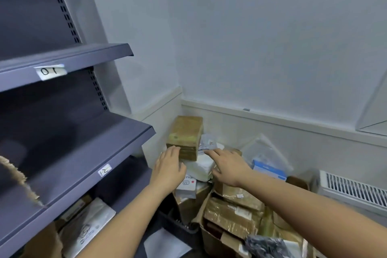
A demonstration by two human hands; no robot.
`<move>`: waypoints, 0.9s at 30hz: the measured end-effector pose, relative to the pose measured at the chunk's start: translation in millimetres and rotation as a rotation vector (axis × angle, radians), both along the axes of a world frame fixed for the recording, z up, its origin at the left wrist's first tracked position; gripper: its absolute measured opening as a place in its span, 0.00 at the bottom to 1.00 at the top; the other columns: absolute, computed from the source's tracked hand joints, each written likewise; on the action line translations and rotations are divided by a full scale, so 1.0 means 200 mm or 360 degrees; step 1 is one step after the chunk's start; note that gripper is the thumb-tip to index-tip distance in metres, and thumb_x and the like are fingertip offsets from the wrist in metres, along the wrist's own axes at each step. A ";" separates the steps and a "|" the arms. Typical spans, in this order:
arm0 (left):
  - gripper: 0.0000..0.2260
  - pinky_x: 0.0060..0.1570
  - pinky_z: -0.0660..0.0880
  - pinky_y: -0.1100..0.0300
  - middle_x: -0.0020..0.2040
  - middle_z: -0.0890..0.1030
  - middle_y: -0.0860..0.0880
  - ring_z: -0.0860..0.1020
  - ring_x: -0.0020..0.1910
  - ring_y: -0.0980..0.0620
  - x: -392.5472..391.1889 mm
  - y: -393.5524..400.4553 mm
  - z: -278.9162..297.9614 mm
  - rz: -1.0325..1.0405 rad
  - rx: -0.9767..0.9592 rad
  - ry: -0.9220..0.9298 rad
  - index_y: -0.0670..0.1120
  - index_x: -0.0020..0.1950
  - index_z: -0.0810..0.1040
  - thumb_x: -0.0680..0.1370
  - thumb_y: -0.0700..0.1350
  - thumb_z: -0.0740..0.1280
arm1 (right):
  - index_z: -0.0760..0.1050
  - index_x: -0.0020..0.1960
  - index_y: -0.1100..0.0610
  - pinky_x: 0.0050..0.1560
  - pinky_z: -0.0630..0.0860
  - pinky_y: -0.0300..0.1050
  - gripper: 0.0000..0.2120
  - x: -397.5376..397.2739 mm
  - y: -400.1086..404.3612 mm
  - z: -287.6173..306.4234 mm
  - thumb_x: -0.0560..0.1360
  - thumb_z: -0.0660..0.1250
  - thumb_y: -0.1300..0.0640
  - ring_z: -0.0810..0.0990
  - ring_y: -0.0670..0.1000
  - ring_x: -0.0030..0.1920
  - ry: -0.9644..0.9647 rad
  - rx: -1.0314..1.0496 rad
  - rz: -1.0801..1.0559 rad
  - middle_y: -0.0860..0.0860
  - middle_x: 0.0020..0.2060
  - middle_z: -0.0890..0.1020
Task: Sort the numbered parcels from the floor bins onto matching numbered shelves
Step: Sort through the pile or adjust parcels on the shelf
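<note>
- Two bare hands reach forward over a heap of parcels in the corner of a pale-walled room.
- The left hand (170,167) lies flat with straight fingers, its fingertips (174,150) touching the near lower edge of a brown taped box (185,136); it grips nothing.
- That brown taped box sits tilted on top of the heap, leaning back toward the corner of the wall, directly ahead of the left fingertips.
- The right hand (229,166) is spread and relaxed, forefinger stretched toward the box's right lower corner; whether it touches anything I cannot tell, and it holds nothing.
- Between the two hands, just below them, lies a white padded parcel (200,168).
- Just past the right forefinger, a small grey packet (207,142) leans against the box's right side.
- Under the left wrist lies a white envelope (187,187) with a red dot and a handwritten label too blurred to read with confidence.
- Below the right forearm, several brown taped cartons (232,213) lie piled together.
- To the left of the left arm stands a dark grey shelf unit (88,159); its edges carry paper tags, one reading "01" (50,71) and a lower one reading "12" (105,169).
- On the lowest visible shelf, beneath the left forearm, rests a clear plastic-wrapped parcel (88,228).
- Far right of the right arm sits a white slatted radiator (354,191).
</note>
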State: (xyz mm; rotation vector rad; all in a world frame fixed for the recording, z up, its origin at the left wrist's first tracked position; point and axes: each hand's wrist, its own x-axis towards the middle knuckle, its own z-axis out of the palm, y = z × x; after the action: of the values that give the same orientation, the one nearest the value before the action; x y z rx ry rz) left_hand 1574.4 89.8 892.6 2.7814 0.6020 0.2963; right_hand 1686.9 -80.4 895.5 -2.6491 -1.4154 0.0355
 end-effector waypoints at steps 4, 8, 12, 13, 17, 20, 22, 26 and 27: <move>0.24 0.72 0.59 0.52 0.72 0.67 0.47 0.64 0.71 0.48 0.20 0.08 -0.08 -0.0012 0.0000 0.0074 0.45 0.75 0.62 0.79 0.47 0.58 | 0.55 0.77 0.49 0.67 0.65 0.49 0.28 0.22 0.04 -0.07 0.79 0.58 0.51 0.68 0.54 0.70 0.0057 -0.0013 -0.0040 0.50 0.74 0.64; 0.23 0.76 0.49 0.53 0.70 0.69 0.47 0.65 0.70 0.48 0.41 0.21 -0.17 -0.0020 0.0032 0.0133 0.45 0.74 0.63 0.79 0.46 0.58 | 0.55 0.77 0.50 0.66 0.66 0.49 0.28 0.43 0.15 -0.14 0.79 0.58 0.52 0.68 0.55 0.69 0.0087 -0.0049 -0.0053 0.50 0.75 0.64; 0.20 0.74 0.53 0.52 0.67 0.71 0.46 0.67 0.68 0.46 0.67 0.38 -0.27 0.0000 -0.0024 0.0210 0.45 0.70 0.65 0.79 0.48 0.58 | 0.55 0.77 0.50 0.68 0.67 0.51 0.28 0.66 0.30 -0.23 0.79 0.57 0.52 0.68 0.55 0.70 0.0140 -0.0093 -0.0097 0.51 0.75 0.64; 0.20 0.73 0.54 0.52 0.68 0.71 0.46 0.67 0.68 0.46 0.73 0.42 -0.29 0.0014 -0.0045 0.0233 0.45 0.70 0.65 0.79 0.48 0.58 | 0.55 0.77 0.50 0.68 0.67 0.51 0.28 0.72 0.34 -0.25 0.80 0.57 0.52 0.68 0.55 0.69 0.0161 -0.0116 -0.0110 0.51 0.75 0.64; 0.23 0.71 0.57 0.54 0.71 0.68 0.46 0.65 0.69 0.46 0.96 0.61 -0.39 0.0050 -0.0081 0.0288 0.45 0.73 0.62 0.79 0.49 0.59 | 0.54 0.77 0.50 0.67 0.66 0.51 0.27 0.94 0.49 -0.36 0.80 0.57 0.52 0.69 0.56 0.69 0.0243 -0.0177 -0.0171 0.52 0.74 0.64; 0.23 0.70 0.60 0.54 0.70 0.69 0.47 0.66 0.68 0.47 1.09 0.75 -0.48 0.0164 -0.0143 0.0298 0.46 0.73 0.64 0.79 0.51 0.60 | 0.54 0.78 0.51 0.65 0.68 0.52 0.28 1.07 0.59 -0.45 0.80 0.57 0.50 0.69 0.57 0.69 0.0355 -0.0222 -0.0218 0.53 0.74 0.64; 0.23 0.68 0.62 0.54 0.69 0.69 0.46 0.66 0.69 0.46 1.15 0.81 -0.54 0.0262 -0.0218 0.0319 0.46 0.72 0.64 0.79 0.52 0.61 | 0.54 0.77 0.51 0.64 0.69 0.53 0.28 1.16 0.66 -0.52 0.80 0.57 0.47 0.69 0.58 0.68 0.0454 -0.0237 -0.0262 0.53 0.74 0.64; 0.28 0.68 0.64 0.51 0.72 0.65 0.42 0.65 0.70 0.43 1.28 0.93 -0.67 0.0509 -0.0344 0.0330 0.42 0.73 0.62 0.78 0.55 0.63 | 0.55 0.77 0.53 0.67 0.68 0.54 0.32 1.31 0.79 -0.64 0.79 0.56 0.39 0.68 0.57 0.70 0.0703 -0.0168 -0.0414 0.53 0.74 0.65; 0.30 0.68 0.64 0.50 0.73 0.64 0.42 0.64 0.71 0.42 1.31 0.95 -0.69 0.0558 -0.0363 0.0330 0.41 0.74 0.60 0.78 0.56 0.63 | 0.55 0.78 0.53 0.68 0.67 0.54 0.33 1.33 0.83 -0.67 0.79 0.56 0.38 0.67 0.57 0.71 0.0798 -0.0123 -0.0467 0.53 0.75 0.64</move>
State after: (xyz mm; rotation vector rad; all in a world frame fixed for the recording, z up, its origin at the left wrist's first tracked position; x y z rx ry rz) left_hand 1835.9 280.2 753.6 2.4948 1.1029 0.0044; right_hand 1953.8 84.8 761.7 -2.6139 -0.8767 0.6799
